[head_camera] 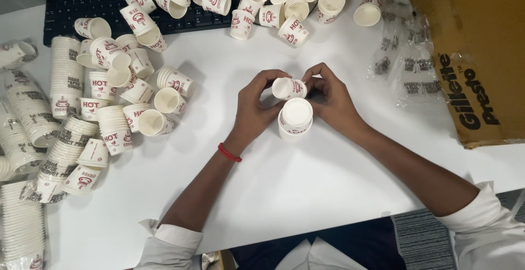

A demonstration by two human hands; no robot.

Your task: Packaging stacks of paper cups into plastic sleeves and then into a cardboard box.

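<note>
Both hands meet at mid-tabletop [306, 193]: the left hand [252, 106] and right hand [333, 97] together pinch a small paper cup [289, 88] on its side, just above an upright stack of cups [296, 118]. Seating it well likely means squaring the rims before pressing. The cup is white with red print; loose cups [136, 92] lie scattered nearby.

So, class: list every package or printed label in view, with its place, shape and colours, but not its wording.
Cardboard box: right edge of the table, brown with black lettering.
Clear plastic wrappers: beside the box, crumpled, with dark print.
Paper cups: left and top, white with red and dark print.
Sleeved cup stacks: far left.
</note>
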